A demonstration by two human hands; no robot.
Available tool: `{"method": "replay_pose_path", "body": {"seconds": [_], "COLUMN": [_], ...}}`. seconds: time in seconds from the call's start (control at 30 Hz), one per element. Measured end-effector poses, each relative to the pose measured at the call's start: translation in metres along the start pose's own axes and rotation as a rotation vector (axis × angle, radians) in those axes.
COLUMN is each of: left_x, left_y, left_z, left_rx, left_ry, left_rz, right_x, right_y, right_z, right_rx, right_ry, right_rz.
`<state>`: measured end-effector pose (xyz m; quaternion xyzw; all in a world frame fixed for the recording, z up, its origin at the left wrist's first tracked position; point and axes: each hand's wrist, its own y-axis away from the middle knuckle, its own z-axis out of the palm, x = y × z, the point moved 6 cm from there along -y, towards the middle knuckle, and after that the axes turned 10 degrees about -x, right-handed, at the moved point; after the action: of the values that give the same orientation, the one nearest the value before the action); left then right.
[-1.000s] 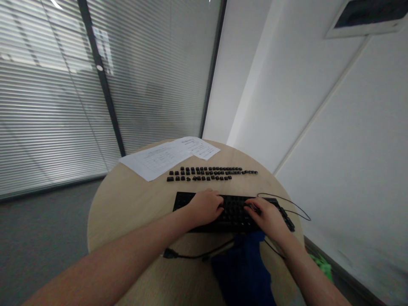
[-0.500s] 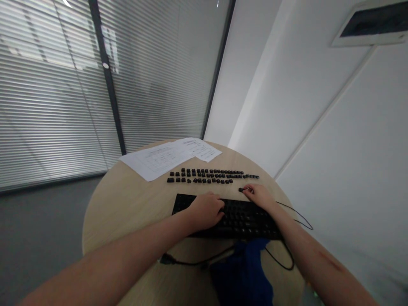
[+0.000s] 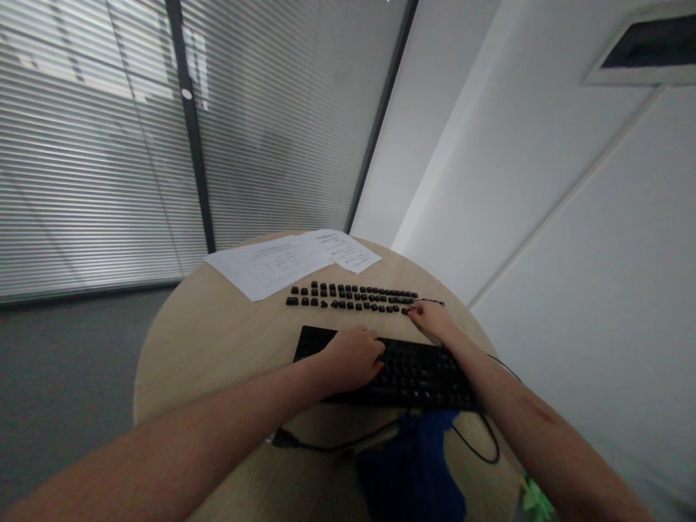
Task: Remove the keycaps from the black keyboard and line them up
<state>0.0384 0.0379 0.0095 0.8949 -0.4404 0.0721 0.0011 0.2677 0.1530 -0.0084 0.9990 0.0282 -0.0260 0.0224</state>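
A black keyboard [image 3: 424, 373] lies across the near part of the round table. My left hand [image 3: 353, 355] is over its left half, fingers curled down onto the keys and partly hidden by the hand itself. Beyond the keyboard, loose black keycaps [image 3: 348, 296] are laid out in rows. At the right end of the nearest row, my right hand [image 3: 429, 317] pinches a small black keycap [image 3: 405, 311], which sits at its fingertips at table level. The right forearm passes over the keyboard's right end.
Printed paper sheets [image 3: 272, 264] lie at the back left of the table [image 3: 190, 348]. A dark blue cloth [image 3: 413, 471] and a black cable [image 3: 348, 442] are in front of the keyboard. Blinds-covered glass [image 3: 272, 145] and a white wall [image 3: 544, 181] stand behind.
My right hand has moved away from me and slightly left, carrying the keycap up to the end of the nearest keycap row. My left hand stays on the keyboard.
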Motion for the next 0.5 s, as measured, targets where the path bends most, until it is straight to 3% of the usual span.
{"method": "replay_pose_path", "body": {"seconds": [0.27, 0.5], "left_x": [0.001, 0.001], "left_y": [0.001, 0.001], "left_z": [-0.001, -0.001], "left_rx": [-0.015, -0.013], "left_ry": [-0.001, 0.007], "left_rz": [0.003, 0.007], "right_x": [-0.007, -0.014], "right_y": [0.001, 0.000], "right_z": [0.000, -0.001], "right_rx": [0.090, 0.077], "right_ry": [-0.018, -0.006], "right_rz": [-0.014, -0.022]}}
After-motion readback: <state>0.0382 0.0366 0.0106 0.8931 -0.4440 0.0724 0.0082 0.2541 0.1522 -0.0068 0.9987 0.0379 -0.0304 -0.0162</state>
